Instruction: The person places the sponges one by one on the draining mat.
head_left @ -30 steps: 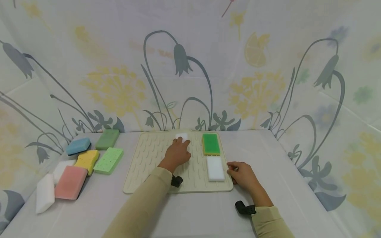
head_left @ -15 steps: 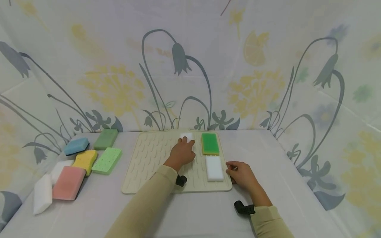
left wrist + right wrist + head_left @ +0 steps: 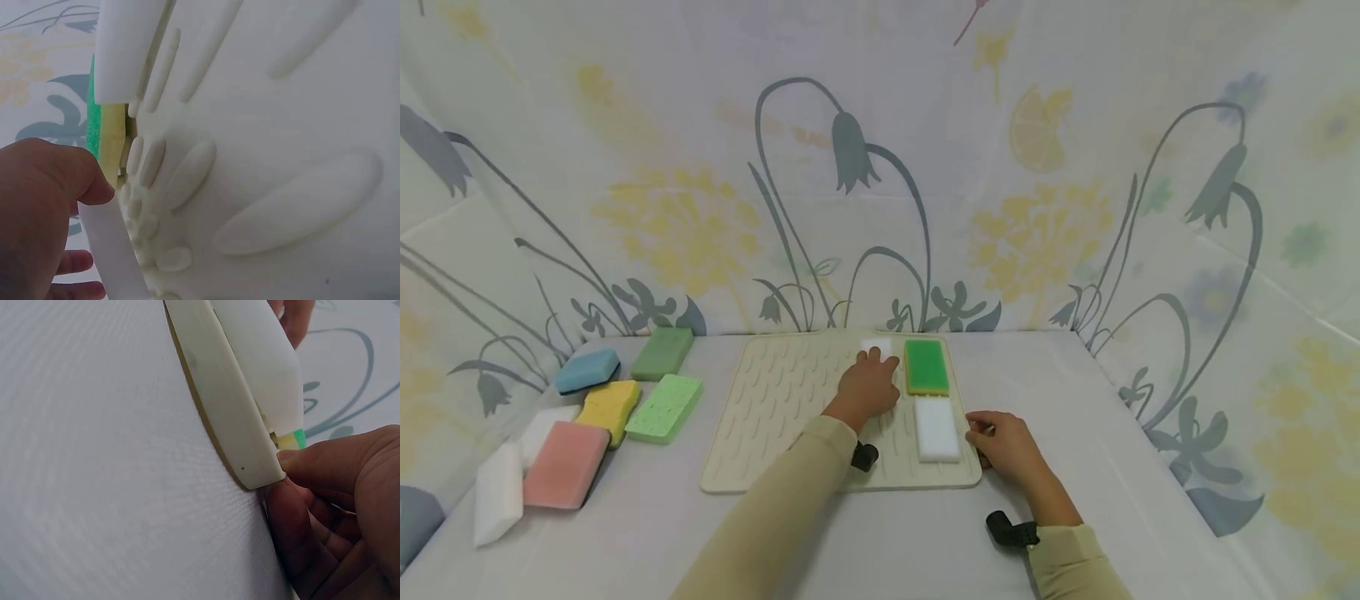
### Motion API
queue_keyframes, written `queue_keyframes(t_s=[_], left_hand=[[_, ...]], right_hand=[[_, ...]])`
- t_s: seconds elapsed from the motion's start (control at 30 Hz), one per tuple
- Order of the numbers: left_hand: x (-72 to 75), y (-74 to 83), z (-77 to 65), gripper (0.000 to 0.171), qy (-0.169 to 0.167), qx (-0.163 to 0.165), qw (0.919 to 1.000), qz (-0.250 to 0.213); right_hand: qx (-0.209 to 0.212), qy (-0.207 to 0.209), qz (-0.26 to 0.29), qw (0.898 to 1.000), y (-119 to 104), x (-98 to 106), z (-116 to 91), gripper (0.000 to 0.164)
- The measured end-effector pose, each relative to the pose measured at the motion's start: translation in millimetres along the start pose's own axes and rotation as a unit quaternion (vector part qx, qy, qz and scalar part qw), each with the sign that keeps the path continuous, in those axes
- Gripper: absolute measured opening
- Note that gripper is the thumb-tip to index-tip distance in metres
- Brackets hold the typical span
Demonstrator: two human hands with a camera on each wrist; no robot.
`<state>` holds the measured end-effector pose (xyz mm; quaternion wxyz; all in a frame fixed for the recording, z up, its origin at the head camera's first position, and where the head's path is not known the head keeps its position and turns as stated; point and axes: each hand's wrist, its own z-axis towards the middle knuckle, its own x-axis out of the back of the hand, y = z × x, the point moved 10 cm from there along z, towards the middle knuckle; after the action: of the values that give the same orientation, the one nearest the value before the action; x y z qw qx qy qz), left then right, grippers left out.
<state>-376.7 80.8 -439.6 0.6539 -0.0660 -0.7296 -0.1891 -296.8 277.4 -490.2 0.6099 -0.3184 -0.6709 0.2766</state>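
My left hand grips a small white sponge at the back of the cream ridged mat. In the left wrist view the thumb lies against one face of that white block and the fingertips show along its side. My right hand pinches the mat's right edge; the right wrist view has the thumb on top of the rim and a finger below. Beside the left hand lies a green-topped yellow sponge. In front of it a second white sponge lies on the mat.
At the table's left are a blue sponge, a dark green one, a light green one, a yellow one, a pink one and two white ones. A flowered cloth hangs behind.
My left hand has slid the white sponge to the right along the mat, closer to the green-topped one. My right hand keeps its hold on the mat's edge.
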Motion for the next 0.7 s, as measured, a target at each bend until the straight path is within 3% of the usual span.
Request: queue_keyframes(t_s=[0.23,0.47,0.7], left_hand=[[-5.8,3.7,5.8,0.048,-0.008,0.008,0.9998,0.013],[0.3,8.1,6.7,0.045,0.009,0.01,0.9997,0.021],[-3.0,11.4,7.8,0.045,-0.004,0.008,0.9995,0.03]], right_hand=[[0.009,0.006,-0.005,1.0,-0.8,1.3,-0.4,0.037],[0.013,0.006,-0.005,1.0,-3.7,2.5,-1.3,0.037],[0.007,0.006,-0.003,1.0,-1.0,1.7,-1.4,0.036]])
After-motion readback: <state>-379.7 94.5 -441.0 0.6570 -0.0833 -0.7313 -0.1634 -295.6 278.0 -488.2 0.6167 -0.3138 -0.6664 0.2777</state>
